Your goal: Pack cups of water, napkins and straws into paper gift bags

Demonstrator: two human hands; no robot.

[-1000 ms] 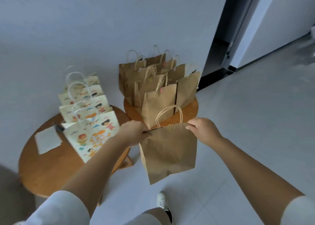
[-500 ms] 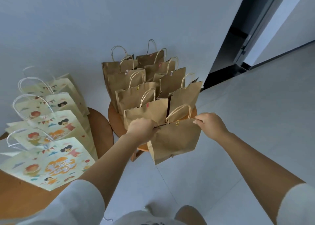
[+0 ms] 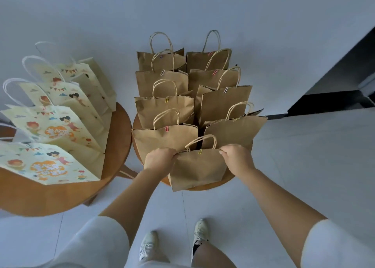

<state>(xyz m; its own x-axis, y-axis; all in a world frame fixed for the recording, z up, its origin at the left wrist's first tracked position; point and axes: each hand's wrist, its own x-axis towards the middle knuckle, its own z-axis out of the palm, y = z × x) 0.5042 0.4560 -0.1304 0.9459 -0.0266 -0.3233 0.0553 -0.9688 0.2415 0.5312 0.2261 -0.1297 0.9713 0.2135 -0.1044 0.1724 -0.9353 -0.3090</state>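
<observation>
We see the left hand [image 3: 160, 159] and the right hand [image 3: 236, 158] each clenched on a top corner of one brown kraft paper bag [image 3: 197, 170], fingers curled over its upper edge, left hand at the left corner and right hand at the right. A yellow paper clip [image 3: 200, 151] pins the bag's mouth closed at the middle, just under its twisted paper handle [image 3: 200, 141], which stands upright between our hands. The bag sits at the near edge of a small round wooden table [image 3: 227, 181], its lower part covering the rim; we cannot tell whether it rests on the top. What it holds is hidden.

Just behind it stand the other brown bags [image 3: 221, 105] in two rows on the same table, each clipped shut. To the left, on a larger round wooden table [image 3: 50, 196], cream bags printed with cartoon children [image 3: 60, 125] lean in a row, white handles up. Below, our pale shoes [image 3: 149, 245] stand on the grey tiled floor [image 3: 304, 166].
</observation>
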